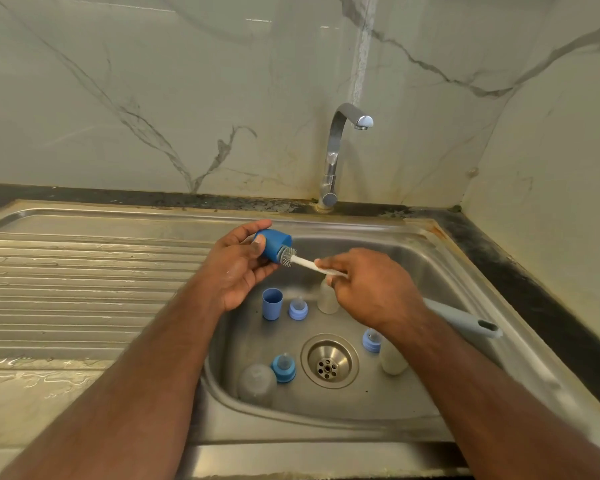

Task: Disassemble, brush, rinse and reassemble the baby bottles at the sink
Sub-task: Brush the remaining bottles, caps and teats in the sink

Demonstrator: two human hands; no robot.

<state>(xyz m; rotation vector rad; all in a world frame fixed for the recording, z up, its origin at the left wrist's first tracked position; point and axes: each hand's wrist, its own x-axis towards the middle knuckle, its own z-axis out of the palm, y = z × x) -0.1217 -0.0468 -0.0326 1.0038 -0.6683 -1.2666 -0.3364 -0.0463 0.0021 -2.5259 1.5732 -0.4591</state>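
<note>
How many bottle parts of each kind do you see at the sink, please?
Blue caps: 2, one held, one standing
Nipple rings: 3
Clear bottles: 3
Total: 8

Chrome tap (pixel 336 157) at twelve o'clock, spout dry; veined marble wall (pixel 153 98) behind, ribbed drainboard (pixel 84 282) at nine.

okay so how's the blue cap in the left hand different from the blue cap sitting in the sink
The cap in the left hand is a deeper blue; the cap in the sink is paler. The held cap lies tilted on its side, gripped by the left hand, with a small brush at its opening; the sink cap stands upright, untouched. Both are similar cup-shaped caps.
</note>
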